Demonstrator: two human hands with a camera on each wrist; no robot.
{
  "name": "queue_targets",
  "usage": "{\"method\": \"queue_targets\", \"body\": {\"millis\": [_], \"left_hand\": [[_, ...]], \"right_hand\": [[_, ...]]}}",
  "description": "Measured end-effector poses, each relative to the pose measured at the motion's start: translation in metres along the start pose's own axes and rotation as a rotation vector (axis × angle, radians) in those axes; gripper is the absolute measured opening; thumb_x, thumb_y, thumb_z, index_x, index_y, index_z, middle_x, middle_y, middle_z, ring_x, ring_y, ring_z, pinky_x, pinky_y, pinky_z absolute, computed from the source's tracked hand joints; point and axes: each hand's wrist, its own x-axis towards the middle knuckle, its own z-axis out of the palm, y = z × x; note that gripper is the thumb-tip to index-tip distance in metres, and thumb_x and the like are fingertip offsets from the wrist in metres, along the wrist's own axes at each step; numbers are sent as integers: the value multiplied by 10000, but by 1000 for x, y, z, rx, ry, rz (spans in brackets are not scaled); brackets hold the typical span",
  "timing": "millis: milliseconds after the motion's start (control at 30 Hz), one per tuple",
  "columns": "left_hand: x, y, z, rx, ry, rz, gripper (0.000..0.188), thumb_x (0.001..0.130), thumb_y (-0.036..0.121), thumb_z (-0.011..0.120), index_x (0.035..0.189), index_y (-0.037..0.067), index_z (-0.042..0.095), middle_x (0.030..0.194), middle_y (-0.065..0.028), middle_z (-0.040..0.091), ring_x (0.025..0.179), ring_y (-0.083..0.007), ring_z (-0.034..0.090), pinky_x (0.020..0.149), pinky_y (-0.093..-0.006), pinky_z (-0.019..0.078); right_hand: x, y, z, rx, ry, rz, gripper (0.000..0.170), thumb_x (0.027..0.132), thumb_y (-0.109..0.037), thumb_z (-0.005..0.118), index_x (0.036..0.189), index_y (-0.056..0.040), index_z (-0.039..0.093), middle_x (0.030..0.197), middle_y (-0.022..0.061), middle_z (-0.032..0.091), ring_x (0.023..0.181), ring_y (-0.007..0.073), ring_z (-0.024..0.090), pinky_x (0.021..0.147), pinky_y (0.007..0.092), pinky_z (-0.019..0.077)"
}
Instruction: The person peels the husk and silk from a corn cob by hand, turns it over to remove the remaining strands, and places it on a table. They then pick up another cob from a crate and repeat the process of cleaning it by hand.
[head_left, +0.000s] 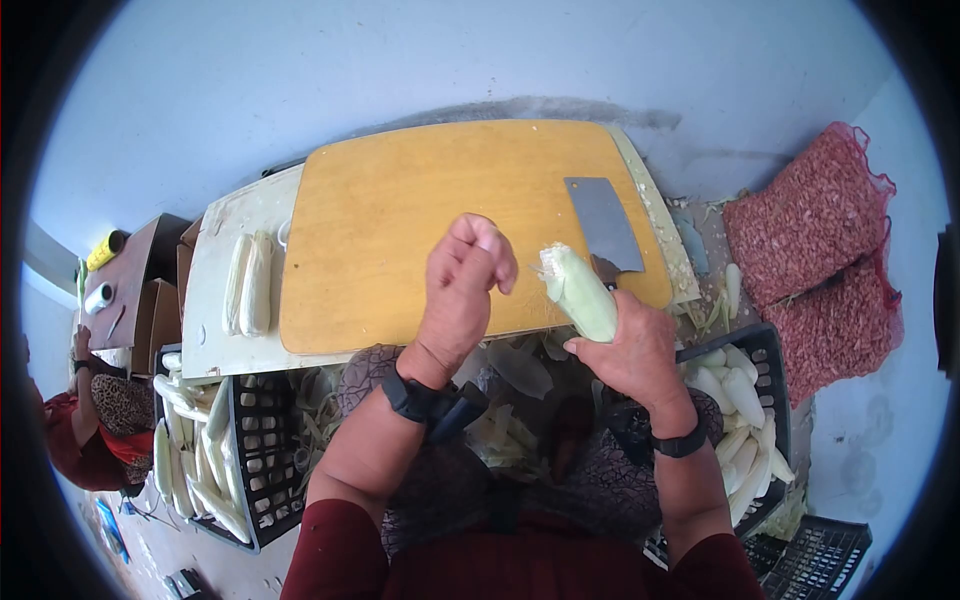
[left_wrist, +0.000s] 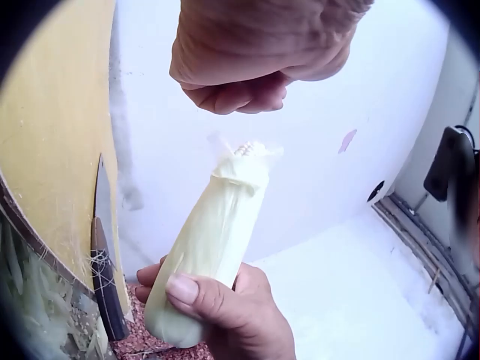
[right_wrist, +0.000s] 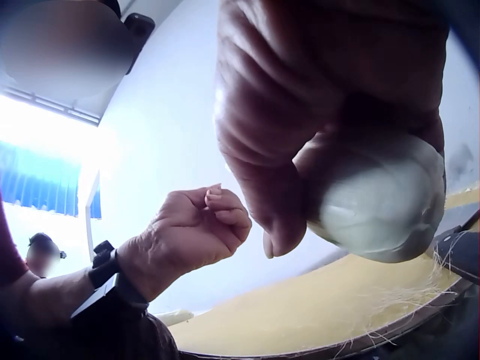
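Your right hand (right_wrist: 315, 90), upper right of right-wrist view, grips 1 corn ear (right_wrist: 382, 199); left hand (right_wrist: 191, 231), lower left, fingers curled.

Red mesh sacks (head_left: 808, 228) beside a wall (head_left: 400, 60)

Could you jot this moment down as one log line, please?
Right hand: grips corn ear, kernels showing at tip | Left hand: fingers curled, apart from ear | Cleaver: lying on yellow board
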Motion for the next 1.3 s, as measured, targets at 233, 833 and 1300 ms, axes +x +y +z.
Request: {"method": "queue_targets", "body": {"millis": [233,833,1300], "left_hand": [[-2,-2,-2,56,60,-26,127,934,153,518,841,70,497,721,-39,520,631,-129,480,595,-247,402],[-9,-2,12,767,-86,210,168,884,109,592,771,8,521,652,-9,536,613,-69,472,569,-236,417],[-8,-7,7,881,-77,361,170,920,65,504,758,15,493,636,-49,491,556,-116,464,520,-260,396]], "right_hand": [[0,5,-2,266,-87,17,455,586,-223,812,887,31,584,747,209,639,731,374,641,683,424,495],[-1,2,0,147,-71,-18,431,589,-216,808,850,21,561,727,205,629,721,386,634,657,437,491],[-1,2,-4,284,-177,22,421,594,-176,795,893,29,582,730,163,639,693,314,646,660,385,488]]}}
